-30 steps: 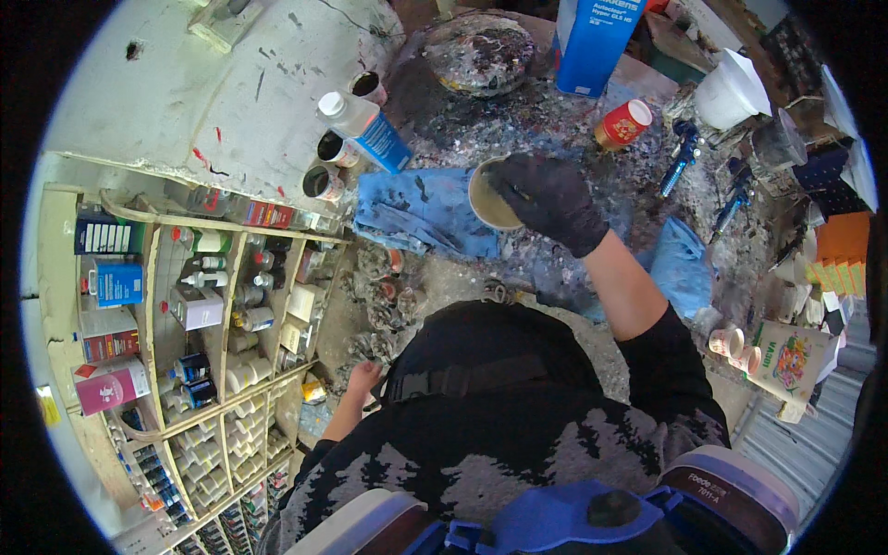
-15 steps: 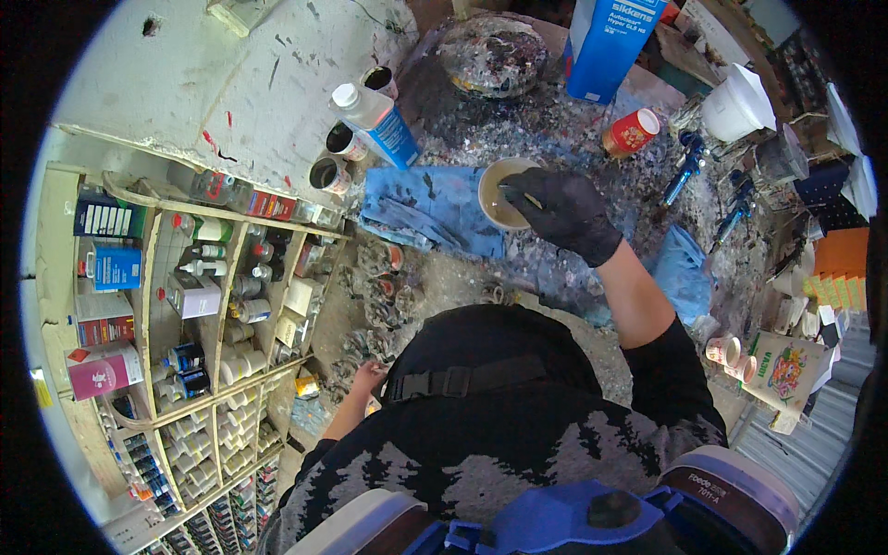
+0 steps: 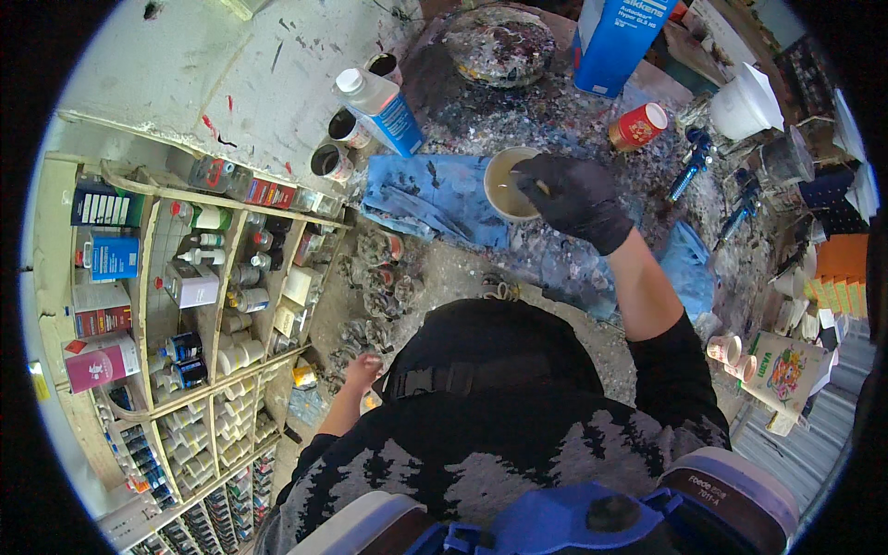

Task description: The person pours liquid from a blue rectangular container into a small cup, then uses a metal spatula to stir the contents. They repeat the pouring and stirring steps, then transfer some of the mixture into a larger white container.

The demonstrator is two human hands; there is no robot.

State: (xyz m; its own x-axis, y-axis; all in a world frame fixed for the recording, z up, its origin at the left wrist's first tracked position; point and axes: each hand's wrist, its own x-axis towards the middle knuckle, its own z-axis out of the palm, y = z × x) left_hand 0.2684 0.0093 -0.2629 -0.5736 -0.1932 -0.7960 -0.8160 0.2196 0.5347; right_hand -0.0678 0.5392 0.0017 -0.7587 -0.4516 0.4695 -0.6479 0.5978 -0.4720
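My right hand, in a black glove, is over the right rim of a white paper cup on the messy workbench. Its fingers are closed round a thin pale stick, whose end shows between them and whose lower part is hidden. Inside the cup is a beige liquid. My bare left hand hangs low at my left side, off the bench, too small and blurred to read its fingers. Just left of the cup lies a crumpled blue cloth, with a blue-labelled clear bottle behind it.
Dark-lined cups stand behind the cloth. A blue metal can, a red cup, a white bucket and blue spray guns are at the back and right. Shelves of bottles and tins fill the left.
My right hand has shifted slightly at the cup rim, with the stick still in it. My left hand has moved slightly. The whole view has tilted a little.
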